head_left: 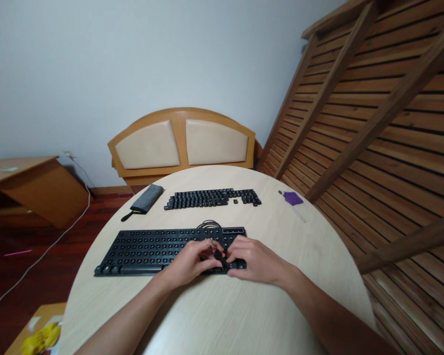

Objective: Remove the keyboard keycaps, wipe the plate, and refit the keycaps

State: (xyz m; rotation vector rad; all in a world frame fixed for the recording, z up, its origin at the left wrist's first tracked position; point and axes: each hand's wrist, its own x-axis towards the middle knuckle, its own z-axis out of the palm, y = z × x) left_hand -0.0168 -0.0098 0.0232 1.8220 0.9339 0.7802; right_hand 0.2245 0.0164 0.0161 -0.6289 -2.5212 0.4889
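A black keyboard base (144,249) with its keycaps off lies across the round table (214,315). Both hands meet over its right end. My left hand (192,260) has its fingers curled, pinching a small metal tool at a black keycap (218,255). My right hand (253,259) is curled beside it, fingertips pressed on the same keycap and the keyboard's right edge. The removed keycaps (211,198) lie farther back in neat rows, laid out like a keyboard. The keyboard's coiled cable (209,224) sits just behind it.
A grey pouch (146,198) with a black strap lies back left on the table. A purple brush-like tool (293,199) lies back right. Behind the table stand a wooden headboard (183,143), a slatted bed frame (385,123) leaning at right, and a low cabinet (33,190) left.
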